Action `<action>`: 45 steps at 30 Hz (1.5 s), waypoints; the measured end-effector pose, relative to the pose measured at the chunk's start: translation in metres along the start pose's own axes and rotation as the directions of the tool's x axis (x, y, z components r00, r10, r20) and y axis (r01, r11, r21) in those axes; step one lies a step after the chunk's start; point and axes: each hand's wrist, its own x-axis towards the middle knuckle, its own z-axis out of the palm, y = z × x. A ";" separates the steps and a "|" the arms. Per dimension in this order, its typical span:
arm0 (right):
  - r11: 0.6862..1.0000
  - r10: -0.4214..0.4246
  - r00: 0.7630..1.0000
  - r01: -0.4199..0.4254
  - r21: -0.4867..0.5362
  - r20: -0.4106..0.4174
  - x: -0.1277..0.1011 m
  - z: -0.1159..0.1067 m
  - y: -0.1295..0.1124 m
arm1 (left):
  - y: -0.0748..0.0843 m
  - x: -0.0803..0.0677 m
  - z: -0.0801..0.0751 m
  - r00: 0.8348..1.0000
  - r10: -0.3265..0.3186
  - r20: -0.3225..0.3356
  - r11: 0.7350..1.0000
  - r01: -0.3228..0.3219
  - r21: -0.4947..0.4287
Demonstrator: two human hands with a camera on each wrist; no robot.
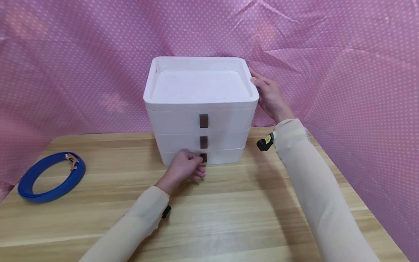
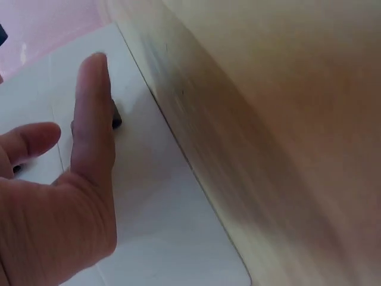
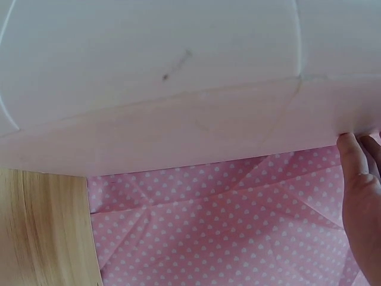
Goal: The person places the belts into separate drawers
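Note:
A white three-drawer unit point(image 1: 199, 87) stands at the back of the wooden table point(image 1: 229, 218); each drawer front carries a small brown handle. My left hand point(image 1: 198, 169) is at the bottom drawer's handle point(image 1: 203, 157) with its fingers curled. In the left wrist view the thumb point(image 2: 92, 119) lies against that handle point(image 2: 116, 122). My right hand point(image 1: 263, 89) rests with straight fingers on the unit's upper right corner. The right wrist view shows its fingertips point(image 3: 357, 173) touching the white edge point(image 3: 178, 89).
A blue ring of tape point(image 1: 50, 176) lies at the table's left end. Pink dotted cloth point(image 1: 343, 72) hangs close behind and on both sides. The table's front edge is near my arms.

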 end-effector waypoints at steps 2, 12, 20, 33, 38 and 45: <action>1.000 0.002 1.000 -0.002 0.006 0.004 0.000 -0.001 0.000 | -0.001 0.000 0.001 1.000 -0.025 0.013 0.999 0.025 0.024; 1.000 -0.007 1.000 0.007 0.031 0.022 -0.001 -0.002 0.001 | -0.003 0.003 -0.001 0.995 -0.077 0.066 0.996 0.080 -0.044; 0.999 -0.011 0.999 0.009 0.045 0.034 0.000 -0.003 -0.001 | -0.012 0.008 0.000 0.979 -0.053 0.198 0.984 0.084 -0.155; 0.999 0.036 0.999 -0.037 0.022 0.035 0.001 -0.003 -0.003 | -0.006 0.004 0.018 0.973 -0.068 0.220 0.990 0.094 -0.110; 0.999 0.023 0.999 -0.024 0.027 0.025 0.001 -0.003 -0.002 | -0.007 0.008 0.021 0.980 -0.027 0.199 0.984 0.061 -0.167; 1.000 0.008 1.000 -0.009 0.010 0.014 0.000 -0.002 -0.003 | -0.003 0.005 0.025 0.988 -0.016 0.152 0.990 0.037 -0.134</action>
